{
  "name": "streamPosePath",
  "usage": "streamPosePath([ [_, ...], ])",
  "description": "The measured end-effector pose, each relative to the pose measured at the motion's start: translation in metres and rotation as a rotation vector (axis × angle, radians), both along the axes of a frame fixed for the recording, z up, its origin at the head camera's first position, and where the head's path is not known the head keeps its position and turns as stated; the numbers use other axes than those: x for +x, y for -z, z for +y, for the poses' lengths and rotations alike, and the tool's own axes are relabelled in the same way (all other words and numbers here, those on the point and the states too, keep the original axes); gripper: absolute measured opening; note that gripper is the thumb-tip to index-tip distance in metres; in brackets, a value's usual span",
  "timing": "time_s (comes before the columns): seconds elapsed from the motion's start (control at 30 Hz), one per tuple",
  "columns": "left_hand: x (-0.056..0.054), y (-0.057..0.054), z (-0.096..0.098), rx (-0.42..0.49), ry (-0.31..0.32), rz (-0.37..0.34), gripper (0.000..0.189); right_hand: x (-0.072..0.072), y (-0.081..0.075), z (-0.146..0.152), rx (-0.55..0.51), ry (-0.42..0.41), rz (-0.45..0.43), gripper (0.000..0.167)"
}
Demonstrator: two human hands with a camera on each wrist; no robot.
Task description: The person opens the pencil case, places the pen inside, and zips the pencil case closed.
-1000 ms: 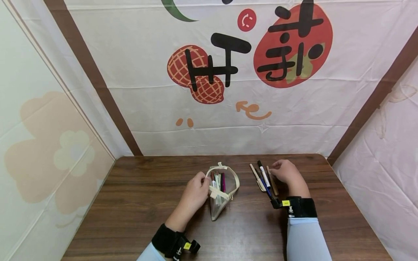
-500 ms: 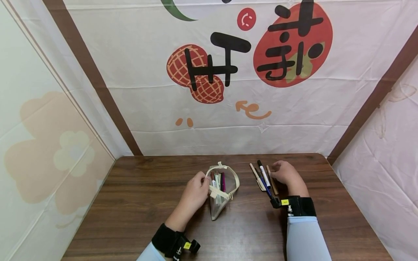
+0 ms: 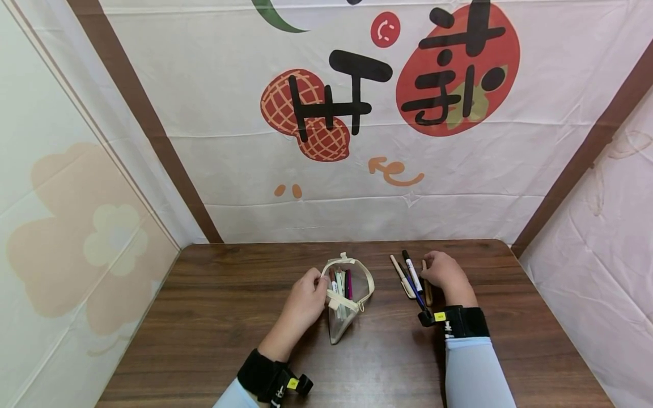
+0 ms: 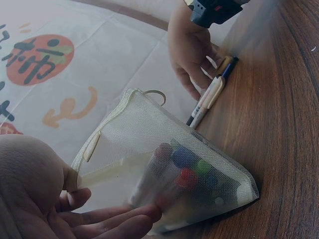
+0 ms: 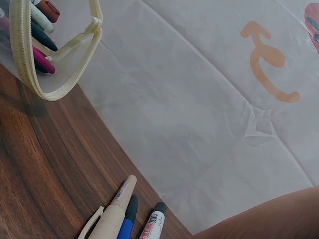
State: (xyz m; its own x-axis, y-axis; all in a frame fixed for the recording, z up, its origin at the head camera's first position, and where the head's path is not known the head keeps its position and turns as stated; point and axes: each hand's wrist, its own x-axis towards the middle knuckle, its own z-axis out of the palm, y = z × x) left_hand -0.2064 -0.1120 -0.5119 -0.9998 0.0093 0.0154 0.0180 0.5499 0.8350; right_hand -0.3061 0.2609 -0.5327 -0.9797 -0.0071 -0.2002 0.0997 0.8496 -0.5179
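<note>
An upright cream mesh pencil case [image 3: 339, 326] stands unzipped on the table with several pens and markers inside. My left hand [image 3: 308, 298] pinches its rim between thumb and forefinger; the other fingers lie along the mesh [image 4: 124, 134]. To the right, my right hand [image 3: 445, 273] pinches a brown pen [image 3: 428, 294] near its far end. Beside that pen lie a black-capped white marker [image 3: 413, 275], a blue pen [image 3: 415, 292] and a beige pen [image 3: 401, 276]. The right fingertips are out of sight in the right wrist view.
The brown wooden table [image 3: 224, 317] reaches back to a white printed cloth [image 3: 245, 170]. Another cloth hangs along the left side [image 3: 61, 255], and one along the right [image 3: 602, 238]. Wrist cameras are strapped on both arms.
My right hand has closed in on the brown pen and shifted slightly left. The pen has turned, now pointing more straight away. My left hand and the pencil case have not moved.
</note>
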Motion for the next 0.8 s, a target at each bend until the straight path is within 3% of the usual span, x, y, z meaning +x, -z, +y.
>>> streamPosePath([
  [0.07, 0.000, 0.000, 0.000, -0.003, -0.002, 0.002, 0.025, 0.005, -0.008, -0.004, 0.005, 0.000, -0.014, 0.060],
  [0.47, 0.001, -0.001, 0.000, 0.001, 0.002, 0.000, 0.024, 0.013, -0.015, -0.009, 0.029, 0.032, 0.007, 0.055],
  [0.8, 0.001, 0.000, 0.001, -0.001, 0.006, 0.013, 0.024, 0.010, -0.026, -0.010, -0.082, 0.091, 0.090, 0.056],
])
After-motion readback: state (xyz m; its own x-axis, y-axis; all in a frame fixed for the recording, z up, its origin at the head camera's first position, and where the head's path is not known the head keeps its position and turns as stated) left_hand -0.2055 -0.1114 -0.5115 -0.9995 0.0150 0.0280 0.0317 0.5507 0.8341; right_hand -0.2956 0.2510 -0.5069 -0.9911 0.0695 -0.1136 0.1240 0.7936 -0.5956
